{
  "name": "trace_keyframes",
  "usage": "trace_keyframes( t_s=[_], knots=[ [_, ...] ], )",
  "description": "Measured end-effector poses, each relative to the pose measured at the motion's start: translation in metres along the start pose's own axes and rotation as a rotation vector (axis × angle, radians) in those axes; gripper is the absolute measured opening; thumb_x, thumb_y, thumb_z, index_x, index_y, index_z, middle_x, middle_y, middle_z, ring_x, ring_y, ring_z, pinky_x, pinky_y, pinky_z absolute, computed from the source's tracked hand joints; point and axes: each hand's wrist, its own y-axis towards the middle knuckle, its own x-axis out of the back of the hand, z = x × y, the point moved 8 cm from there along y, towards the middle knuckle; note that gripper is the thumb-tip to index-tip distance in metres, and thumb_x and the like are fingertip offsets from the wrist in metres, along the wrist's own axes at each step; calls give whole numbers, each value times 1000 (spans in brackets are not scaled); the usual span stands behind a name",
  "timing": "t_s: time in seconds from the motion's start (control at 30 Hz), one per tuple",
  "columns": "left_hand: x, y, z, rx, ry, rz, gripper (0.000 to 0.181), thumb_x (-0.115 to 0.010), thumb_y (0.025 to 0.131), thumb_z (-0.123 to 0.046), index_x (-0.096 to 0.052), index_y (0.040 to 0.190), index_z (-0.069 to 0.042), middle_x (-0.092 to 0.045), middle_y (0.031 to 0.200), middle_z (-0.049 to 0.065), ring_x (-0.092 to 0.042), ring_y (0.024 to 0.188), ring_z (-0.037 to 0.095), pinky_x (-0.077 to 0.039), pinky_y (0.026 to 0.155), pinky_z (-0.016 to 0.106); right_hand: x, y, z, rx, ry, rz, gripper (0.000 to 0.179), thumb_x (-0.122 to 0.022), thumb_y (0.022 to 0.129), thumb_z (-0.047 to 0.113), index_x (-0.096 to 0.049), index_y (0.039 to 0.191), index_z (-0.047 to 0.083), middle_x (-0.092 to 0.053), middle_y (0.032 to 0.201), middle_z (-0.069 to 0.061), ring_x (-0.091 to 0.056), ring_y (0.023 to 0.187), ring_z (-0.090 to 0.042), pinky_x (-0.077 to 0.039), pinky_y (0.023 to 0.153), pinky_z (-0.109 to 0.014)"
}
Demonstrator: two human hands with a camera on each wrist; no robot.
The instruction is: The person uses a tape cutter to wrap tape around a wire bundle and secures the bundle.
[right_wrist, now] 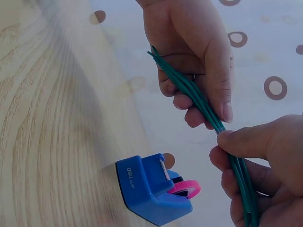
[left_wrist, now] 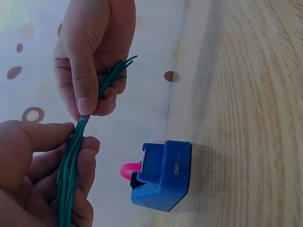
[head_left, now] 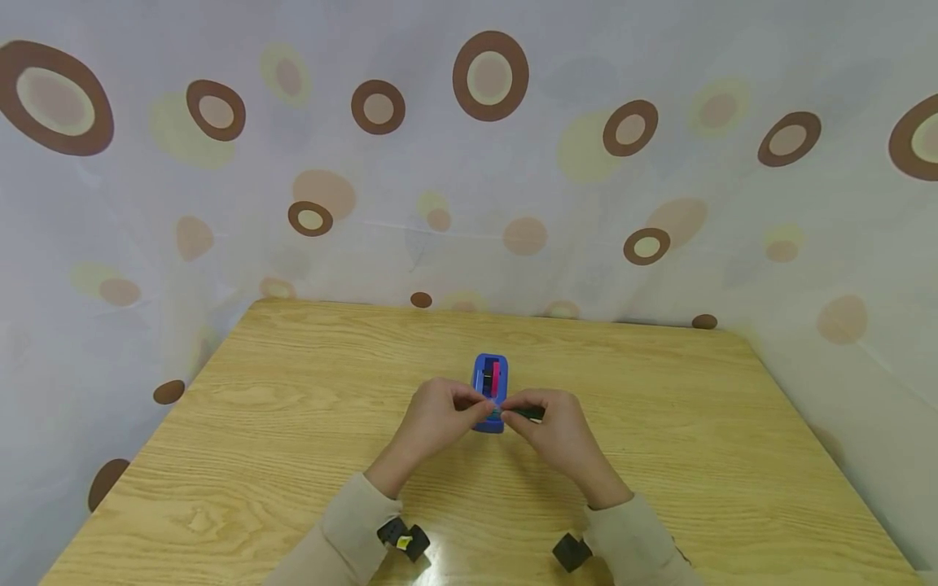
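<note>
A bundle of thin green wires [left_wrist: 68, 170] runs between my two hands, with a strip of clear tape [left_wrist: 84, 117] wrapped around its middle. My left hand [head_left: 436, 415] pinches the bundle on one side of the tape. On the other side, the thumb and fingers of my right hand [head_left: 560, 431] grip it right at the tape. Loose wire ends stick out past each hand in the wrist views. A blue tape dispenser [right_wrist: 147, 189] with a pink-cored roll [right_wrist: 191, 189] stands on the table just beyond and below the hands.
The wooden table [head_left: 308, 366] reaches back to a pale curtain [head_left: 440, 163] printed with brown and yellow circles. A serrated cutter [right_wrist: 164, 169] tops the dispenser's front. Black wrist devices [head_left: 572, 552] sit by both sleeves.
</note>
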Motion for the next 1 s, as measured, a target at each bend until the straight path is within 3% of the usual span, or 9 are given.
trace_keyframes(
  t_s=[0.37,0.67,1.0],
  knots=[
    [5,-2,-9,-15,11,28,18,-71,93,-30,-79,90,-14,-72,84,-9,-66,79,6,-54,71,28,4,-1,12,49,-6,-26,9,-75,88,7,-77,96,9,-74,94,1,-70,88,-15,-56,75,-28],
    [9,-4,-16,-19,-1,36,19,-71,93,-31,-79,90,-14,-72,84,-9,-65,79,7,-54,70,28,8,-3,24,102,-43,-57,9,-75,87,6,-77,95,8,-74,94,1,-70,87,-18,-57,76,-30],
    [12,-6,-27,-26,13,41,19,-70,93,-31,-80,92,-14,-73,89,-7,-64,81,7,-53,69,28,15,-9,43,222,-103,-140,10,-78,84,4,-78,93,8,-73,92,2,-69,86,-15,-57,73,-32]
  ],
)
